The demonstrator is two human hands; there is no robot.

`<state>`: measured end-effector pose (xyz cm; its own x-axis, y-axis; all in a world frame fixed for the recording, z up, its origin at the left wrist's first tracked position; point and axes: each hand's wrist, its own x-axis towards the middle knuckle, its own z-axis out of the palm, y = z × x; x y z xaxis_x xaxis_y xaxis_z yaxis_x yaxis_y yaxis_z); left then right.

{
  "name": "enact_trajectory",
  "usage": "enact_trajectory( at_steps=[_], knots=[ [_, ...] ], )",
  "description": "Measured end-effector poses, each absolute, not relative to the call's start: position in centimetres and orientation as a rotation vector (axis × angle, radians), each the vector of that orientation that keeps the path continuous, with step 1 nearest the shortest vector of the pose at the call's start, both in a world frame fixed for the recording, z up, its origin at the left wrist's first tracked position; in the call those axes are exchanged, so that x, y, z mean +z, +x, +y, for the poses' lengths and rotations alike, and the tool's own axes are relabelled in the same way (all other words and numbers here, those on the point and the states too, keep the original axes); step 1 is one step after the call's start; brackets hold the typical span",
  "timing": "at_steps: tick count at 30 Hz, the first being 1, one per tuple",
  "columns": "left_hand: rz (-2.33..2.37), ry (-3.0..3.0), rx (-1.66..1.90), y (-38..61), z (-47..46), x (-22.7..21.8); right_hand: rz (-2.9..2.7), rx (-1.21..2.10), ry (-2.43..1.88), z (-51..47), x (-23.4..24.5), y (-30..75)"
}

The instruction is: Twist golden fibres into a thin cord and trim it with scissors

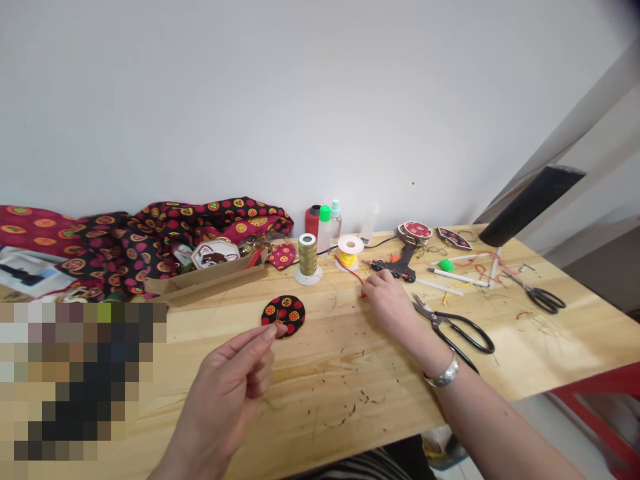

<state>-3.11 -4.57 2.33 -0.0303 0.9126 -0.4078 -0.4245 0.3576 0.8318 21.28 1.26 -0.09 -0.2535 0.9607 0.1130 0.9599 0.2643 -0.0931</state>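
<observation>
Round patterned fabric disc (283, 309) was on or just above the bench (233, 313), left of centre. I had the left hand (227, 377) at its near edge, grip pinched, thumb to forefinger; could not tell whether it had caught the disc. Right hand (389, 300) was near the glue gun (409, 263), fingers curled by a red thread (357, 275); how far its grip was open, or on what, I could not tell. Black-handled shears (434, 320) lay beside the right wrist.
</observation>
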Motion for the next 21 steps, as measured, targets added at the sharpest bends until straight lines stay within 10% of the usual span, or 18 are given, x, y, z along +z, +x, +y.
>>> enact_trajectory(
  at_steps=[7, 15, 21],
  knots=[
    [1.164, 0.565, 1.103, -2.3, -4.8, 2.2, -2.176, -0.074, -1.876, -0.6, 1.9, 20.6],
    [1.196, 0.661, 1.023, -0.8, -5.6, 1.5, -1.572, 1.414, -1.196, -5.3, 2.0, 15.2],
    [1.249, 0.85, 0.964, -0.6, -6.1, 1.1, -1.011, 1.714, -1.06, -5.2, 1.1, 13.6]
  ],
)
